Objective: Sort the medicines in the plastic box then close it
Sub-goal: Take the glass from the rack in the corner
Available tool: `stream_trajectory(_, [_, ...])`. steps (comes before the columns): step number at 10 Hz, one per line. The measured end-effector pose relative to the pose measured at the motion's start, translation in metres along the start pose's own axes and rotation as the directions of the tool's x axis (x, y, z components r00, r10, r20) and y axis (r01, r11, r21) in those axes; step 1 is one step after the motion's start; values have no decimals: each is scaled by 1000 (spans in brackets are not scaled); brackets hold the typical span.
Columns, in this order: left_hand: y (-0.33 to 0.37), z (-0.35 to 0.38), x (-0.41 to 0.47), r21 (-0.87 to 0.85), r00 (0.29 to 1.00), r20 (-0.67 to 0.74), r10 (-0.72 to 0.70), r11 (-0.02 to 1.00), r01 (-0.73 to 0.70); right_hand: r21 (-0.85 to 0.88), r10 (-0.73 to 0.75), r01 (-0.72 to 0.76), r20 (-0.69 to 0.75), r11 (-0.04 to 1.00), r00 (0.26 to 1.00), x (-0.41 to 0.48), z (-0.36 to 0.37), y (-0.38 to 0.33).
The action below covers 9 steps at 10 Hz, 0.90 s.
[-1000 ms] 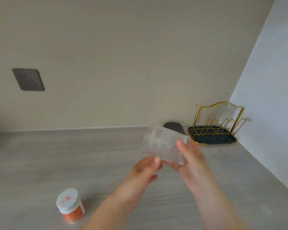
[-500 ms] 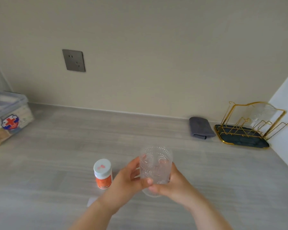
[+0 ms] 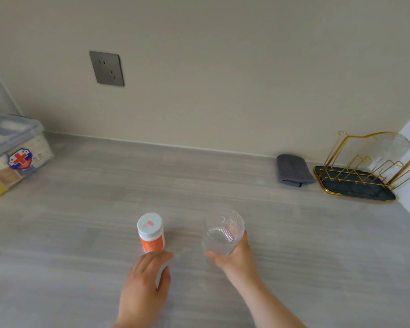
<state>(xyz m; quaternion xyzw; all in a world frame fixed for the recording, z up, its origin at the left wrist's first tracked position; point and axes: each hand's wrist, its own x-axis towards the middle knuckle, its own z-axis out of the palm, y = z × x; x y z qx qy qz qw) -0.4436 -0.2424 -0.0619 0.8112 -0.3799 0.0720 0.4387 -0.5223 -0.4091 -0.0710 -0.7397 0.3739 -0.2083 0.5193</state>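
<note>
An orange medicine bottle (image 3: 151,232) with a white cap stands upright on the grey counter (image 3: 81,221). Just in front of it my left hand (image 3: 145,282) hovers with fingers apart, holding nothing, fingertips close to the bottle's base. To the right my right hand (image 3: 234,258) grips a clear patterned glass (image 3: 223,230) from below and behind, upright at counter level. The clear plastic medicine box (image 3: 12,152) with a red cross sticker sits at the far left, its lid resting on top, packets visible inside.
A folded grey cloth (image 3: 292,169) lies by the back wall. A gold wire rack (image 3: 369,166) on a dark tray holds a glass at the right corner. A wall socket (image 3: 107,68) sits above the counter.
The view has swung left and down. My left hand let go of the glass and moved toward the orange bottle. My right hand lowered the glass to the counter.
</note>
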Motion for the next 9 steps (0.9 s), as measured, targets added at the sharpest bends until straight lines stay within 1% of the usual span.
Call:
stream_trajectory(1, [-12, -9, -5, 125, 999, 12, -36, 992, 35, 0, 11, -11, 19, 1000, 1000, -1, 9, 5])
stream_trajectory(2, [-23, -11, -8, 182, 997, -3, -83, 980, 82, -23, 29, -29, 14, 999, 999, -1, 16, 7])
stream_trajectory(4, [-28, -11, -5, 195, 988, -44, -150, 968, 156, -68, 34, -33, 14, 997, 999, 1, 15, 10])
stream_trajectory(5, [-29, -14, -7, 188, 982, -37, -184, 964, 188, -89, 59, -59, 3, 994, 998, -1, 16, 11])
stream_trajectory(6, [-33, -16, -12, 210, 976, -41, -212, 953, 216, -124, 65, -63, 12, 990, 998, 0, 16, 12])
stream_trajectory(7, [-39, -19, -18, 193, 969, -54, -242, 950, 247, -125, 54, -52, 8, 991, 999, -2, 15, 11])
stream_trajectory(8, [-48, -26, -23, 178, 969, -43, -242, 953, 245, -73, 37, -37, 7, 997, 999, -9, 16, 12])
stream_trajectory(9, [-55, -37, -25, 156, 981, -56, -187, 969, 193, -31, 50, -52, -77, 998, 996, -31, 16, 12])
